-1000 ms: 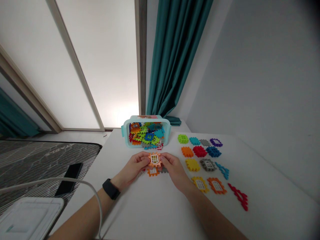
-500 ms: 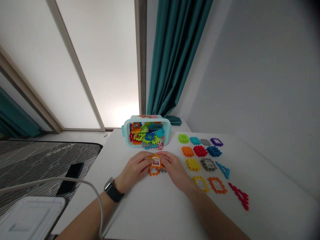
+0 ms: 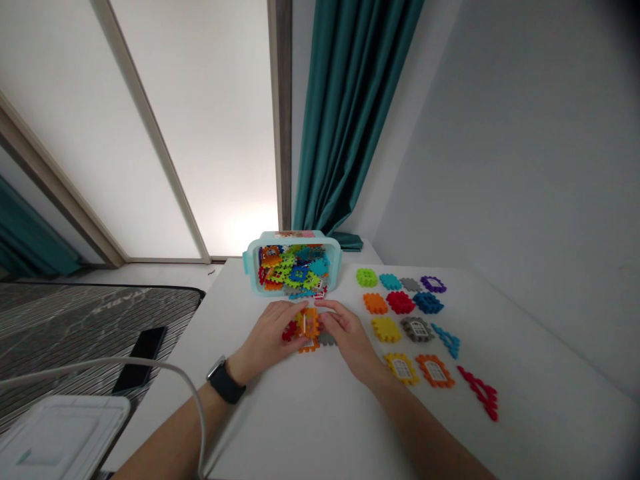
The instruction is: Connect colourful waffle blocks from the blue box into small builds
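Flanking an orange window tile (image 3: 309,323) that stands on edge, long axis toward 12 o'clock, the left grip (image 3: 267,331) at its 9 o'clock sits nearer than the right grip (image 3: 349,329) at 3 o'clock, clamped or not I cannot tell.

The left forearm (image 3: 170,433) and right forearm (image 3: 425,440) are bare, tapering into a left hand (image 3: 267,340) and right hand (image 3: 350,340) that are also bare. A watch (image 3: 225,381) sits on the left wrist, with a broad black strap and a squarish case (image 3: 217,369) with a silver edge. Its face is turned too far from the head camera to read, and it may be a smartwatch, though this view cannot settle that.
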### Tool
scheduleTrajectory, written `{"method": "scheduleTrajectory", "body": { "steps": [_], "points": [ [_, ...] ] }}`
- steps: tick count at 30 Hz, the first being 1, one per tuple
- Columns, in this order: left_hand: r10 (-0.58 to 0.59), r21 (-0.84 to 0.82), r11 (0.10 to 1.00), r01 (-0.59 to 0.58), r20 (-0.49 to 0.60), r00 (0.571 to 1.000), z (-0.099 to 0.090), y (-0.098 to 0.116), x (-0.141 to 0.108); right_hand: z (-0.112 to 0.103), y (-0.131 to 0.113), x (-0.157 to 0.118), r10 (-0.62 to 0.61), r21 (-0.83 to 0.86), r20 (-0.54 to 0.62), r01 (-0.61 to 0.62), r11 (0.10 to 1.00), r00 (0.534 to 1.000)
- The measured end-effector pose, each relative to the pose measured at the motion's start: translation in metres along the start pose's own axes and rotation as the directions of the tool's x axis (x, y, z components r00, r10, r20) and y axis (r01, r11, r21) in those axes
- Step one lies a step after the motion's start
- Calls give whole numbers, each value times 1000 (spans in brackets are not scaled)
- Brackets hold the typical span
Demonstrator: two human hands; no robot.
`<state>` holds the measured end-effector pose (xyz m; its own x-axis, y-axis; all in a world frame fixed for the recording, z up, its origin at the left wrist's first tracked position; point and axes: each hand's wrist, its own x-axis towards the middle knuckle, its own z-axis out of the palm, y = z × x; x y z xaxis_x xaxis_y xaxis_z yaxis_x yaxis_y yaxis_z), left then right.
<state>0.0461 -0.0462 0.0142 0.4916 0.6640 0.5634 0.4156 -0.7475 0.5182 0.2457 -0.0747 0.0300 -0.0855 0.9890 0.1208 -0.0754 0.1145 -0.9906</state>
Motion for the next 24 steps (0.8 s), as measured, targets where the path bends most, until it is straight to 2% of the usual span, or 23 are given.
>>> {"method": "scheduleTrajectory", "body": {
  "steps": [2, 3, 6, 8, 11, 14, 18, 21, 24],
  "points": [
    [-107, -193, 975, 113, 39, 993, 2, -1, 0, -1, -3, -3, -53, -53, 42, 55, 997, 998],
    [-158, -315, 933, 171, 66, 985, 3, -1, 1, -2, -3, -5, -93, -92, 67, 99, 991, 993],
    [-231, -647, 704, 292, 180, 956, 8, -2, 2, -3, -4, -9, -232, -247, 146, 262, 933, 962],
    [-249, -753, 569, 330, 225, 942, 11, -3, 1, -3, -3, -11, -302, -321, 201, 354, 878, 932],
    [-281, -786, 486, 383, 275, 919, 13, -3, 1, -2, -2, -12, -395, -345, 264, 469, 813, 880],
    [-287, -792, 427, 437, 340, 896, 13, -4, 0, -1, -2, -10, -471, -349, 264, 539, 767, 842],
    [-291, -830, 374, 413, 318, 902, 12, -5, 2, -1, -1, -9, -486, -357, 219, 533, 767, 846],
    [-252, -839, 320, 441, 373, 893, 10, -3, 2, -2, 1, -8, -502, -427, 118, 500, 753, 857],
    [-200, -822, 340, 457, 411, 889, 6, 1, 2, -3, 2, -7, -497, -491, 68, 463, 738, 865]
  ]
}}
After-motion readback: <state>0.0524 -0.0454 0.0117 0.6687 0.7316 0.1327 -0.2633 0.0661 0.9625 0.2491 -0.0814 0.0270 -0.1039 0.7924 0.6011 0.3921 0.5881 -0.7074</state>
